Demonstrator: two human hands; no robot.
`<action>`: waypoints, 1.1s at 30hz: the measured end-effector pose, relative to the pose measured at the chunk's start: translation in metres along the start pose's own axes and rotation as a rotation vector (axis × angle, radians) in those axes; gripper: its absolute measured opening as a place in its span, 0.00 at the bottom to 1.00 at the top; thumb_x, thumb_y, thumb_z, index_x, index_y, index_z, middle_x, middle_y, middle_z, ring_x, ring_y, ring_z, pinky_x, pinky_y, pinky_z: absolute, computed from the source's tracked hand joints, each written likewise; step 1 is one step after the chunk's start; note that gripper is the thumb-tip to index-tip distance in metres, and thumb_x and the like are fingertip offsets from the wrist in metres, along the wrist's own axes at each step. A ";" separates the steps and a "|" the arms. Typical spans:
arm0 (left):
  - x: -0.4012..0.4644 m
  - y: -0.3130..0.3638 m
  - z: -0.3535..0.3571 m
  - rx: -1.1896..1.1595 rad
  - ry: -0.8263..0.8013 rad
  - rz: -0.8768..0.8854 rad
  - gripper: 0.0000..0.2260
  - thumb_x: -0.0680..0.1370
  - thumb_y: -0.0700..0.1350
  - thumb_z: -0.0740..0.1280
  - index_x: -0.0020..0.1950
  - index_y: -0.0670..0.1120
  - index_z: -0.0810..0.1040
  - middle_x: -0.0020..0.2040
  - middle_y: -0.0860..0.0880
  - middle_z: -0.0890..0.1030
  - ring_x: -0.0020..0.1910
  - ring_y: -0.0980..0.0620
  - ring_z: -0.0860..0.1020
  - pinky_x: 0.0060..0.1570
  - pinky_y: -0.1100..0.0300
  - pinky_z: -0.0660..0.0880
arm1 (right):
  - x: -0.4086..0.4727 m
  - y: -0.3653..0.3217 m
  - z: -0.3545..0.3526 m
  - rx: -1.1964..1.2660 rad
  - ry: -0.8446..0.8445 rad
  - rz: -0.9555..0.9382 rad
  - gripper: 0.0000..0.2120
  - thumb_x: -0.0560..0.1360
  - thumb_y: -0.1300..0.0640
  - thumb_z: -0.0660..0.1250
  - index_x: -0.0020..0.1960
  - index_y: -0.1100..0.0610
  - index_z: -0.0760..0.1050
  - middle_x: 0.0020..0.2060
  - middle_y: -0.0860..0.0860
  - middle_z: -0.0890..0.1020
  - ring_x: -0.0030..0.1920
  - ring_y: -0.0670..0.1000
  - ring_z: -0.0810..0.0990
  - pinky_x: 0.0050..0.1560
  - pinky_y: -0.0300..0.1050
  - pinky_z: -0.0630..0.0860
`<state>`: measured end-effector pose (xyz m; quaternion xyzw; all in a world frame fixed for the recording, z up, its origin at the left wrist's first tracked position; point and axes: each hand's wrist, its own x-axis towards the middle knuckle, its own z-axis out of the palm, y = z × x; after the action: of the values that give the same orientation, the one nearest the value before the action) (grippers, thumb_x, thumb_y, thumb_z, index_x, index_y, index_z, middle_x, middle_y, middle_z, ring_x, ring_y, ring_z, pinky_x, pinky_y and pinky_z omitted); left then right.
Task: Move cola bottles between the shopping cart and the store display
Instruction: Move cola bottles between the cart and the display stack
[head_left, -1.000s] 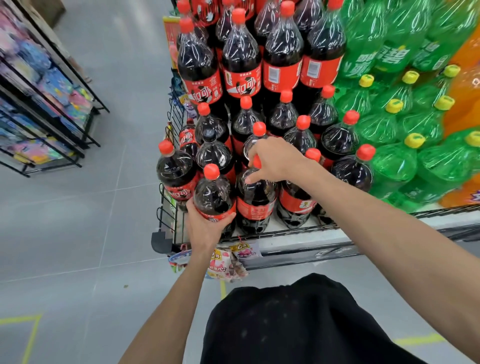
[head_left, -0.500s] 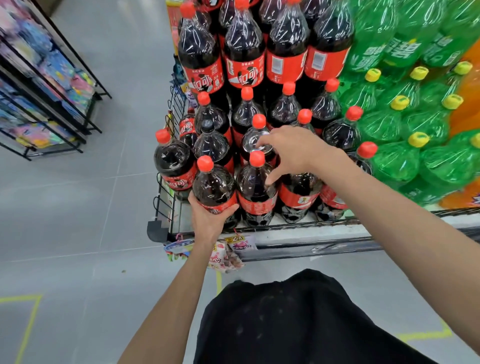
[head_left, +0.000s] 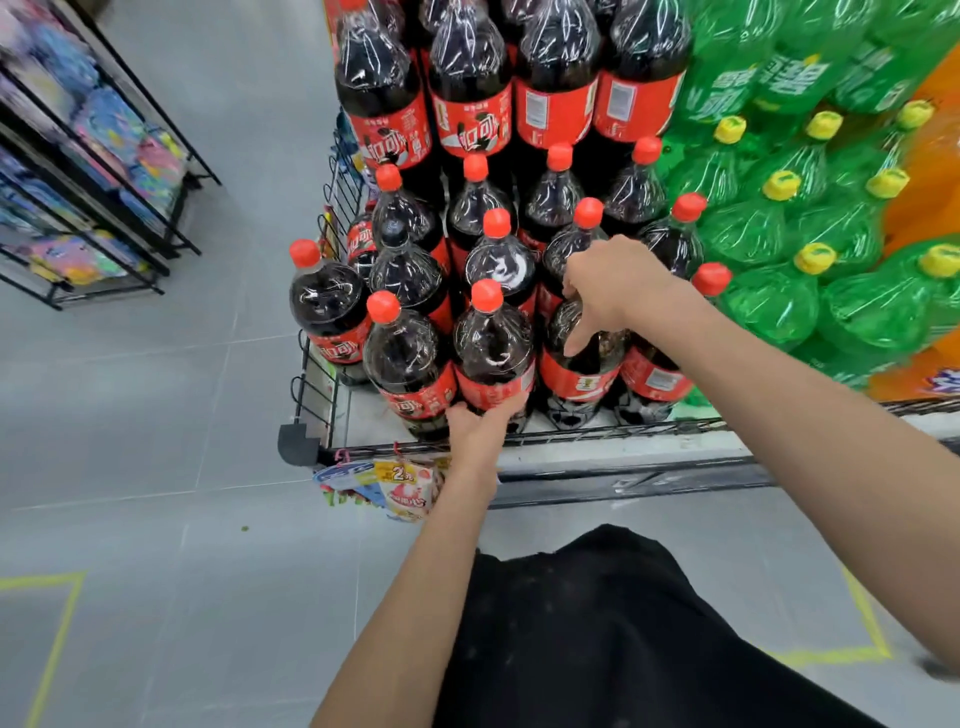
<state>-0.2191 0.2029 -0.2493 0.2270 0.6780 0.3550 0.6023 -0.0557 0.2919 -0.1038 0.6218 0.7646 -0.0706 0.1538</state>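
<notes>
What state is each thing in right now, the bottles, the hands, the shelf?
Left hand: holds a front cola bottle low, at its label.
Right hand: fingers curled over the next bottle's top.
Cola bottles: upright, capped.
Green bottles: upright, capped.
Wire shelf: loaded.

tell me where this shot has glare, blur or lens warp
Head view: white streaks of overhead light glare on the cola bottles and green bottles; the rack of coloured goods at far left is smeared by blur, while the left hand and right hand stay fairly sharp; wide-angle warp bends the floor lines and the shelf edge.
</notes>
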 end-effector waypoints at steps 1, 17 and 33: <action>0.004 0.002 0.004 -0.063 -0.019 -0.018 0.36 0.73 0.43 0.81 0.75 0.34 0.68 0.71 0.40 0.78 0.68 0.46 0.76 0.74 0.46 0.71 | -0.001 0.002 -0.002 -0.002 -0.006 -0.031 0.42 0.52 0.31 0.82 0.57 0.56 0.83 0.36 0.51 0.78 0.45 0.59 0.81 0.48 0.49 0.79; -0.063 0.026 -0.022 0.287 0.095 0.469 0.28 0.73 0.44 0.81 0.66 0.51 0.68 0.60 0.49 0.77 0.54 0.57 0.80 0.49 0.65 0.78 | -0.026 0.043 -0.014 0.174 0.043 -0.084 0.45 0.56 0.32 0.81 0.68 0.46 0.75 0.56 0.53 0.84 0.59 0.60 0.80 0.50 0.51 0.73; -0.021 0.152 0.007 1.753 -0.117 0.872 0.38 0.62 0.47 0.87 0.64 0.46 0.70 0.61 0.44 0.73 0.52 0.37 0.79 0.46 0.47 0.76 | -0.058 0.083 0.016 -0.174 0.076 0.039 0.34 0.54 0.37 0.84 0.50 0.58 0.80 0.44 0.53 0.83 0.46 0.58 0.84 0.42 0.48 0.78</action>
<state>-0.2273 0.2868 -0.1209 0.8415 0.5274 -0.0945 0.0690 0.0377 0.2509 -0.0928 0.6233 0.7608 0.0227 0.1796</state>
